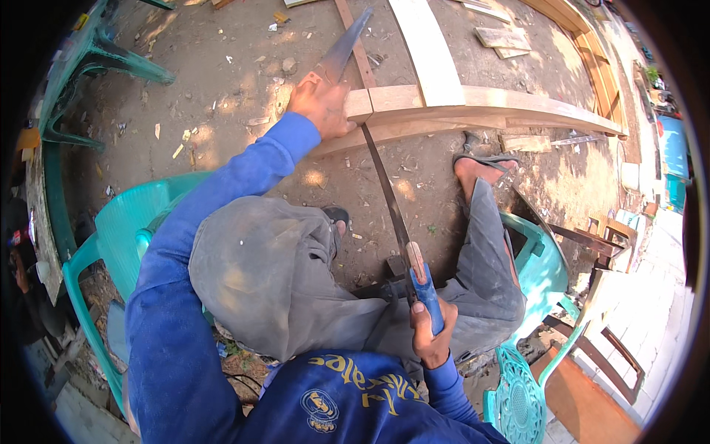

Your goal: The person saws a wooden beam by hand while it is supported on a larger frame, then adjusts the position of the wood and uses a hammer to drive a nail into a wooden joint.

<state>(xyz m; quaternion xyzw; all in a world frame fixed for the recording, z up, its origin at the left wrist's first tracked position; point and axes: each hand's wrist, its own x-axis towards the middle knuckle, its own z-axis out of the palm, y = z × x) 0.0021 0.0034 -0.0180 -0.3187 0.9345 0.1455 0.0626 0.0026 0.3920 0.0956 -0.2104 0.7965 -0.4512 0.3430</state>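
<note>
Closest up, a yellow-printed navy cloth shirt (355, 411). Right hand (432, 334) grips a long, dark-bladed, blue-handled handsaw (388, 194), blade at the left end of a pale squared wooden beam (488, 100); left hand (319, 105) clutches that end.

OK so we count one left hand (322, 103) and one right hand (433, 337), one blue-handled saw (395, 214), two feet (473, 172) and one long white board (427, 52). Green chairs (122, 226)? At least two, but we can't pin the exact total.
</note>
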